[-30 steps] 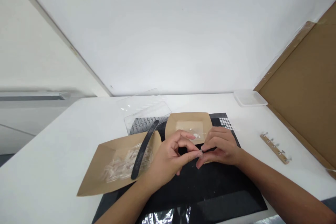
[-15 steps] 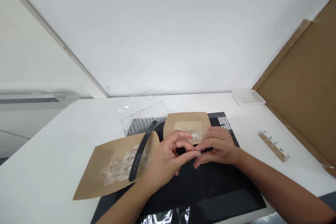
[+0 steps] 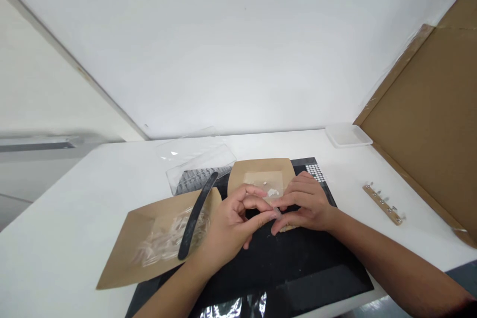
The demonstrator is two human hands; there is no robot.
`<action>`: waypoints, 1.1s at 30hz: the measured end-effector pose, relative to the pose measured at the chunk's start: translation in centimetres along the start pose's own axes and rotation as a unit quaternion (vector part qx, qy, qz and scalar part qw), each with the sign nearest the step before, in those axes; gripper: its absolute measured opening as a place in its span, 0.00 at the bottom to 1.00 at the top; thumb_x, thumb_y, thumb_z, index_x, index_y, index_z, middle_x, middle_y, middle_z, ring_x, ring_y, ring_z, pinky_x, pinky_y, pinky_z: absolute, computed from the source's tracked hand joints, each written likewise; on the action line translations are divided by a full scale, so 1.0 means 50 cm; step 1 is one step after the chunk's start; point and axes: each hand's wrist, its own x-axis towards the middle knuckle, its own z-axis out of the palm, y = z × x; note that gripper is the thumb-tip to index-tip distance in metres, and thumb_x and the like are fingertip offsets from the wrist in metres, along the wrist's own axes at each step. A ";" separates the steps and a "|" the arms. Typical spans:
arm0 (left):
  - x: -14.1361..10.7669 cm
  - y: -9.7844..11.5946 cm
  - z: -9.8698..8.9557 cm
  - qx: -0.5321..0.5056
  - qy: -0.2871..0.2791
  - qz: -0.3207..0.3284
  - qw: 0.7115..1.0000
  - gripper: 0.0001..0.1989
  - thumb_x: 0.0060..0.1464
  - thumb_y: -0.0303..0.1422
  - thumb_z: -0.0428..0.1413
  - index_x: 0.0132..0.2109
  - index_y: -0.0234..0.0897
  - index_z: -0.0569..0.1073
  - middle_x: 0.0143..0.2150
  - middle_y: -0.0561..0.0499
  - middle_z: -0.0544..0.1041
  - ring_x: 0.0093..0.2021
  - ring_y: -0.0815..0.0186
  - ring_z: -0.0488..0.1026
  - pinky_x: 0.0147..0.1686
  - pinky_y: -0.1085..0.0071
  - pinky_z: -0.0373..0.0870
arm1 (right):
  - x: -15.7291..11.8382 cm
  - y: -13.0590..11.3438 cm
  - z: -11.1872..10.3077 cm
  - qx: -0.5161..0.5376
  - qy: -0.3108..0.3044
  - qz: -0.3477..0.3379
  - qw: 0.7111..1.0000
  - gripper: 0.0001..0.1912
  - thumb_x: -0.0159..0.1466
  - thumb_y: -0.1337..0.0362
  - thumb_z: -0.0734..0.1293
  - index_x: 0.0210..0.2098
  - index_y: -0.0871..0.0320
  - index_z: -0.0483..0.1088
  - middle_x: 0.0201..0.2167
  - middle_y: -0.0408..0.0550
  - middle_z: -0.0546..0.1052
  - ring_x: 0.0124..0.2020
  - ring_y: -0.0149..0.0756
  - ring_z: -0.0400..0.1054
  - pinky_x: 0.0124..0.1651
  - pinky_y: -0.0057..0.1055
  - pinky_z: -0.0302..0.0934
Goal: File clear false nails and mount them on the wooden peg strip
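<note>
My left hand (image 3: 236, 221) and my right hand (image 3: 303, 203) meet fingertip to fingertip over the black mat (image 3: 298, 263). Between the fingertips is a small translucent piece (image 3: 277, 212), pinched by my left thumb and fingers; its shape is hard to make out. My right fingers touch it from the other side. Just behind the hands, a kraft paper tray (image 3: 238, 171) holds small white bits. At the left, a larger kraft tray (image 3: 119, 253) holds many clear plastic pieces, and a black curved nail file (image 3: 196, 216) lies across it.
Clear plastic sheets or boxes (image 3: 199, 161) lie behind the trays. On the right are a wooden strip with small metal pegs (image 3: 383, 204) and a shallow translucent tray (image 3: 348, 136). A cardboard panel (image 3: 436, 119) stands along the right side.
The small translucent piece shows more clearly between the fingertips, which have shifted slightly. The whole view has moved a little, so the objects sit slightly further left.
</note>
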 end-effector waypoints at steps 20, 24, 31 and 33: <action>0.001 0.007 -0.004 -0.045 -0.033 -0.036 0.998 0.28 0.55 0.45 0.70 0.50 0.39 0.64 0.35 0.49 0.86 0.11 0.79 0.62 0.10 0.84 0.55 | 0.006 -0.006 -0.006 0.095 -0.021 0.070 0.993 0.32 0.50 0.41 0.80 0.46 0.55 0.78 0.30 0.39 0.79 0.30 0.31 0.71 0.40 0.31 0.63; 0.002 0.004 -0.004 -0.050 -0.033 -0.039 0.997 0.29 0.54 0.45 0.70 0.51 0.40 0.63 0.35 0.50 0.85 0.11 0.79 0.62 0.10 0.83 0.56 | 0.008 -0.008 -0.008 0.105 -0.022 0.073 0.991 0.29 0.52 0.41 0.80 0.44 0.55 0.79 0.29 0.39 0.78 0.29 0.30 0.70 0.38 0.31 0.62; 0.001 -0.005 -0.007 -0.004 -0.024 -0.018 1.000 0.25 0.57 0.45 0.68 0.51 0.41 0.66 0.33 0.53 0.85 0.11 0.78 0.59 0.09 0.81 0.52 | 0.017 -0.004 -0.013 0.075 -0.047 0.055 0.995 0.23 0.57 0.42 0.78 0.43 0.52 0.80 0.29 0.39 0.82 0.32 0.32 0.75 0.43 0.35 0.58; 0.001 -0.010 -0.010 0.068 -0.008 0.039 0.997 0.20 0.60 0.44 0.66 0.50 0.41 0.70 0.33 0.54 0.85 0.16 0.74 0.67 0.12 0.80 0.58 | 0.026 -0.003 -0.023 0.070 -0.047 0.050 0.995 0.24 0.57 0.42 0.78 0.43 0.52 0.80 0.28 0.39 0.81 0.32 0.31 0.75 0.42 0.35 0.57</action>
